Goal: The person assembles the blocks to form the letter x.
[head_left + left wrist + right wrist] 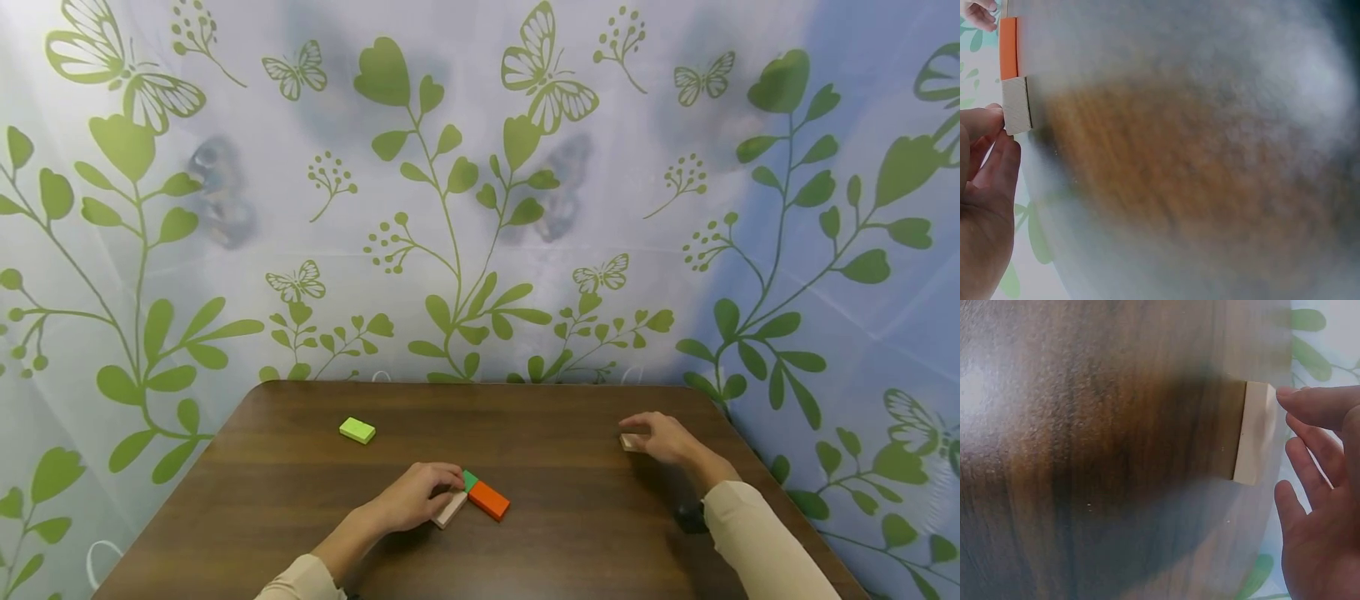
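- Centrally, near edge of the table [570,433]: a plain wooden block [450,508] is gripped by the curled left hand [412,497], touching an orange block [489,500] and a green block [469,480].
- Far right: a second wooden block [630,442] is touched by the right hand [663,437], fingers relaxed.
- Far left: a lime block [357,430] lies apart.

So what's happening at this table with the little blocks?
A person sits at a brown table. The left hand rests on a plain wooden block lying against an orange block and a green piece. The right hand touches another wooden block. A lime block lies apart.
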Motion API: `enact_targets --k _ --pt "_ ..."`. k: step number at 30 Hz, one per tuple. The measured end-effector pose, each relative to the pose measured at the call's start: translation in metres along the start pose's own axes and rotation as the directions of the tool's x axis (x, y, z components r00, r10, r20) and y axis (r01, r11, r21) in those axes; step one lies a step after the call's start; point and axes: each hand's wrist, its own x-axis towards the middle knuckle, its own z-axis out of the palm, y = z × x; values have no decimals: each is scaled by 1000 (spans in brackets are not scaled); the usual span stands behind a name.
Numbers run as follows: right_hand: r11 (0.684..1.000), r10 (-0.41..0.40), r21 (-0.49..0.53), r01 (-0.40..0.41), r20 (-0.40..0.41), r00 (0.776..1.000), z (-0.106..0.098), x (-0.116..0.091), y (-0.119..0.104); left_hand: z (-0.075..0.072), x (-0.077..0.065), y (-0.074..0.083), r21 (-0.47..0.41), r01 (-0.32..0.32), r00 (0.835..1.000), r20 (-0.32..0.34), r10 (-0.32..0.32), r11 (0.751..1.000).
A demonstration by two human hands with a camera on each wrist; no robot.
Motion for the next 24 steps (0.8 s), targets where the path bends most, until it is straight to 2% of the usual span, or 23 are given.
enact_targets --k 5,11,15,24 --pt "999 19 -28 -18 19 1000 5 -1 4 0 -2 -1 8 0 1000 3 0 1000" --pt "998 39 -40 -41 -44 998 15 -3 14 1 -2 -2 10 -7 1000 -6 7 1000" --pt "1000 19 -22 -21 -66 998 19 -3 20 1 -2 -3 2 11 1000 -2 -11 1000" --pt "999 -23 -36 22 -25 999 14 -1 26 1 -2 -3 -14 13 1000 -4 -13 1000"
